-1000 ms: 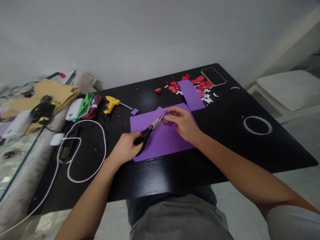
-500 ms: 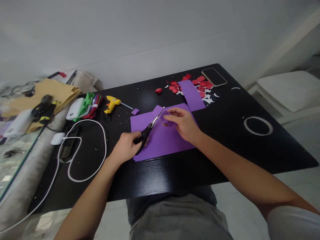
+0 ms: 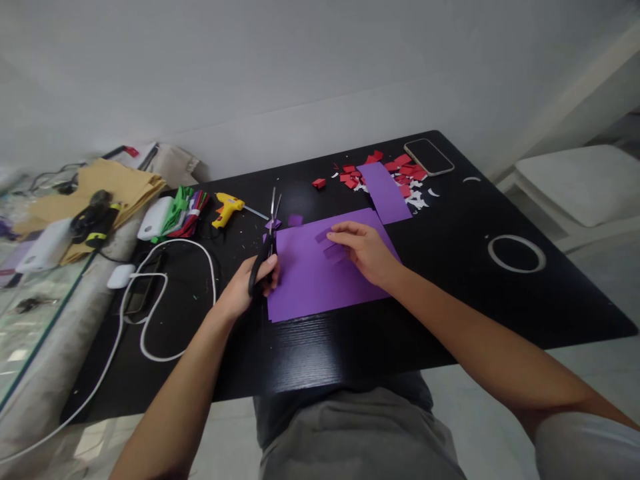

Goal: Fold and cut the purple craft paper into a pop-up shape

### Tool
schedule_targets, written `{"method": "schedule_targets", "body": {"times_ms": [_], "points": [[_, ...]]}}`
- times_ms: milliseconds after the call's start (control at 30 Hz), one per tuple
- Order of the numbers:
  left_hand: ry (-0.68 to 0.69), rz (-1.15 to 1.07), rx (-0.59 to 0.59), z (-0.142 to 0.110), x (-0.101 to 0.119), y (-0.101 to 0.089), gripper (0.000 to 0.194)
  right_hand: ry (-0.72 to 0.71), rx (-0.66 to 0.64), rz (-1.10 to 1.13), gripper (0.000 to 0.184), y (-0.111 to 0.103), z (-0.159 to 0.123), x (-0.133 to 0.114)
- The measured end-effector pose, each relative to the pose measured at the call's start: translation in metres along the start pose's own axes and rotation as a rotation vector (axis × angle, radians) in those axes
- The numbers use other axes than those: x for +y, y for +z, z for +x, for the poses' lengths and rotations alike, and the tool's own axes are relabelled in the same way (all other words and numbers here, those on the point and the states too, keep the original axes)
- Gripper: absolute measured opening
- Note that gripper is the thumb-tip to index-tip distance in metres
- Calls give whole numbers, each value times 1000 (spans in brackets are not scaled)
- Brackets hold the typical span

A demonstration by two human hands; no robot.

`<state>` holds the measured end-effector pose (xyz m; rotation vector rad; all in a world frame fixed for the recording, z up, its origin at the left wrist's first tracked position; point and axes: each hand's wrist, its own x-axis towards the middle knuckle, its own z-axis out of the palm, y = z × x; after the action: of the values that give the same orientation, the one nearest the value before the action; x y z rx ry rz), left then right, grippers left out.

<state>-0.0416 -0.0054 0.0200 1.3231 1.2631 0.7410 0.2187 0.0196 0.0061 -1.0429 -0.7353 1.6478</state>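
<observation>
My left hand [image 3: 254,280] grips black-handled scissors [image 3: 263,261], whose slightly parted blades point away from me over the left edge of the purple sheets [image 3: 320,287]. Between the fingers of my right hand [image 3: 364,248] are small purple paper pieces [image 3: 332,252], held just above the sheets. A cut purple square [image 3: 295,220] appears at the back edge of the stack. More small purple scraps sit by the scissor blades. A purple strip [image 3: 384,192] lies at the back right, over red paper pieces [image 3: 403,161] and white scraps [image 3: 417,199].
A yellow glue gun [image 3: 229,209] lies back left beside green and red bundles [image 3: 183,212]. A white cable [image 3: 143,333] loops across the black table [image 3: 310,360] on the left. To the right are a phone [image 3: 429,156] and a white ring [image 3: 517,253].
My left hand has swung the scissors left, away from the paper, and their blades now point forward. A purple square has come away near the back edge. My right hand has hardly moved.
</observation>
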Motion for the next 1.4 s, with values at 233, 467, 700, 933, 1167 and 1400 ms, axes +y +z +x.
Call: {"method": "schedule_targets", "body": {"times_ms": [233,467,700,933,1167,1400], "points": [[7,70,102,3,0,5,50,52,-82,9,26,-1,3,6],[21,706,412,2,2,5,38,80,-153,-65,29,-1,-2,11],[96,1017,473,8,-7,-6,36,93,-182,-74,25,1,-7,11],[94,889,434,16,-16,-17,33,114,-194,-161,16,2,-8,8],[114,847,382,14,-16,-24,35,108,-246,-128,16,5,-11,10],[432,513,367,-3,0,16,22,-59,-238,-282,23,5,-13,20]]}}
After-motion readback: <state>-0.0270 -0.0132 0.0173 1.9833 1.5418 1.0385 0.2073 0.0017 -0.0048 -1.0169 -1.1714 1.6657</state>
